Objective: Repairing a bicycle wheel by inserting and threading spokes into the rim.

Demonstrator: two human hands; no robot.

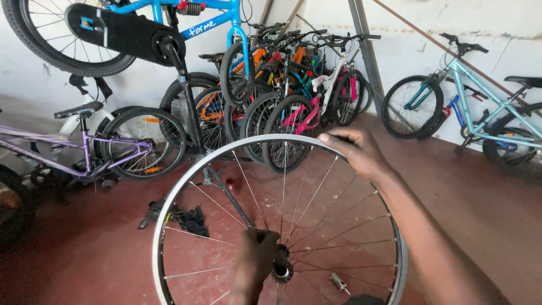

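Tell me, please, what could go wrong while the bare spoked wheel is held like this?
1. The bare silver spoked bicycle wheel rim is held only by the right hand on its top edge and the left hand at the dark hub; it could twist or slip.
2. Left-hand fingers sit among the thin spokes; if the wheel turns, they might be pinched.
3. A small metal part lies on the red floor beyond the spokes; it could be stepped on or lost.

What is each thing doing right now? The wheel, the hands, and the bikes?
bare wheel: no tyre, held upright.
right hand: gripping the rim's top.
left hand: at the hub, blurred.
blue bike: raised on a stand.
purple bike: standing upright.
teal bike: leaning by the wall.
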